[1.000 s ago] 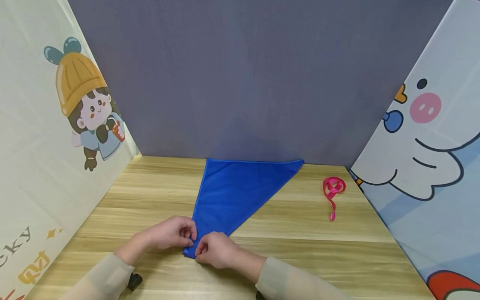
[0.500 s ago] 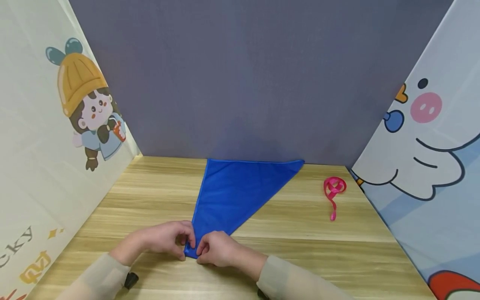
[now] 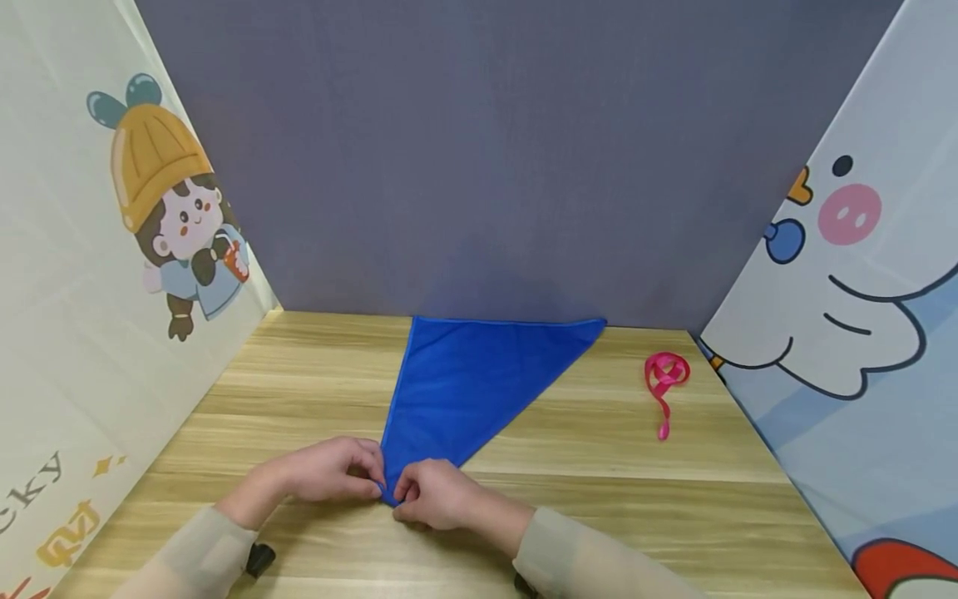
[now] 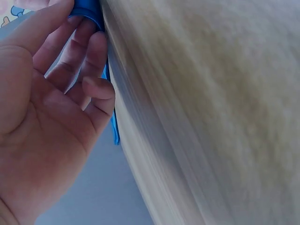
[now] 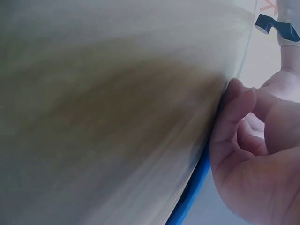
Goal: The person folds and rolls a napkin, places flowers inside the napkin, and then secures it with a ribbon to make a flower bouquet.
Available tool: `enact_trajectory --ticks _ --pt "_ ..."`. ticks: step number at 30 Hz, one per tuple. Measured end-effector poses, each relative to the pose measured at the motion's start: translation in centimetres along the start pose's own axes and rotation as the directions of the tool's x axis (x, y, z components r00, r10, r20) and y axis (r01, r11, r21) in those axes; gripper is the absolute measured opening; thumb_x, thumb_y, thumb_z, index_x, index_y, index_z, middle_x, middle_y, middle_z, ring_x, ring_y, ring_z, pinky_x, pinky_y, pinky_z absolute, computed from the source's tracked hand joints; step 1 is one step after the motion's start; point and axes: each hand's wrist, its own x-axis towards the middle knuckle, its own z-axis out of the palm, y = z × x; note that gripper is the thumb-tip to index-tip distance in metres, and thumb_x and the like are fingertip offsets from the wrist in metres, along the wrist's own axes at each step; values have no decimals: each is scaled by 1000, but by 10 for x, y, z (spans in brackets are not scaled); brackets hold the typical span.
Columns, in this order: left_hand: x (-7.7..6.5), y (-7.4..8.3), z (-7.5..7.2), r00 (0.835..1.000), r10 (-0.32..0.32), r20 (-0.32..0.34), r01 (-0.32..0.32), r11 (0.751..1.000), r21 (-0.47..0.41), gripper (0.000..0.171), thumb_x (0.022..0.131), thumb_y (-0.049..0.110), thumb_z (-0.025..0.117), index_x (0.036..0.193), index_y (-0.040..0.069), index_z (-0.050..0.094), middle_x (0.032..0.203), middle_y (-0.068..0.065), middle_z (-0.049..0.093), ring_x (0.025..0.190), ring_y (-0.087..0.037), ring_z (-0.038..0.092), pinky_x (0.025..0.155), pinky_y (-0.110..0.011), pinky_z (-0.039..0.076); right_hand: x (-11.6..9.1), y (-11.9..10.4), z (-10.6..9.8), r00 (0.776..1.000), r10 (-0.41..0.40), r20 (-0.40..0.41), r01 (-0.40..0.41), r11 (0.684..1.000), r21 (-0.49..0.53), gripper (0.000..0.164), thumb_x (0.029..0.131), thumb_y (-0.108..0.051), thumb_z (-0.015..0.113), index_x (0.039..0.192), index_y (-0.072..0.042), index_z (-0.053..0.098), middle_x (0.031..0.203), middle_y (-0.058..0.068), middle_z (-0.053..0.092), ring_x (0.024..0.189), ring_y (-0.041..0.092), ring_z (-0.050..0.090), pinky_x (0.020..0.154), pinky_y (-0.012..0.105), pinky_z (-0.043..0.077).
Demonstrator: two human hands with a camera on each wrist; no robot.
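A blue cloth (image 3: 460, 387) lies on the table, broad along its far edge and narrowing to a small end near me. Its left edge is nearly straight and its right side slants. My left hand (image 3: 337, 470) pinches the left side of the near end between thumb and fingers; the left wrist view shows a rolled bit of blue cloth (image 4: 88, 10) at the fingertips. On the other side of that end, my right hand (image 3: 441, 497) pinches the cloth with curled fingers, partly covering it. In the right wrist view the blue edge (image 5: 190, 192) runs beneath that hand.
A pink ribbon (image 3: 666, 374), looped with a hanging tail, lies on the wooden table (image 3: 599, 491) at right. A grey panel (image 3: 479, 158) rises behind the table. Printed cartoon panels flank it, with a bird (image 3: 876, 324) on the right one.
My left hand has shifted a little left, opened its fingers, then come back onto the cloth's near end. That end is now turned up slightly further from me. The right hand stays nearly in place.
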Motion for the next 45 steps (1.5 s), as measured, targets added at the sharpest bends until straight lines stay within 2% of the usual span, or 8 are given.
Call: enact_trajectory --ticks 7,14,19,25,29,36,40,45 --pt "1 1 2 998 -51 -38 52 998 26 13 107 22 74 102 16 85 100 12 73 96 3 62 87 -26 56 -1 2 1 1000 14 -27 -11 995 101 16 99 -14 81 85 -15 74 62 -10 63 47 1 57 47 19 46" --pt "3 4 6 977 -198 -81 198 980 -5 12 104 27 76 96 20 82 94 14 72 86 3 59 79 -23 53 -1 4 -1 999 30 -35 -25 989 147 12 102 -15 77 92 -15 70 63 -7 64 47 5 60 45 21 46" --pt "7 5 7 965 -252 -80 247 967 -59 16 103 27 78 90 18 79 84 13 70 76 0 58 70 -22 49 -1 6 -2 999 38 -35 -31 983 182 19 101 -12 79 90 -18 64 67 -6 64 47 8 61 42 23 46" --pt "11 5 9 952 -289 -99 283 956 -72 20 98 26 82 84 16 72 76 12 65 69 -2 57 65 -21 47 0 4 -1 997 68 -27 -61 978 197 20 98 -6 78 86 -18 68 67 -5 62 48 8 59 41 21 45" --pt "13 5 11 957 -261 -123 255 965 -65 21 94 20 85 87 14 67 78 10 61 71 -2 56 66 -21 47 1 4 0 997 74 -20 -68 978 198 19 97 -3 77 87 -17 70 66 -4 60 47 9 58 41 22 44" --pt "14 3 10 984 -127 -125 128 992 1 11 96 14 84 89 18 76 90 10 61 82 2 57 73 -22 53 1 5 0 997 55 -48 -47 987 153 17 94 -5 81 84 -17 76 63 -9 63 48 4 58 49 19 46" --pt "11 2 7 993 -78 -84 80 997 22 8 92 12 87 95 15 80 95 9 65 86 -1 60 76 -23 56 2 4 -2 998 19 -65 -16 999 40 14 91 -12 88 84 -18 78 66 -13 65 55 -1 58 60 17 48" --pt "9 1 1 996 -82 -19 83 996 31 19 88 9 90 102 15 79 101 7 65 89 -3 61 78 -24 56 2 3 -4 997 -12 -74 3 993 -116 15 86 -23 94 87 -21 79 72 -17 67 67 -5 56 69 16 48"
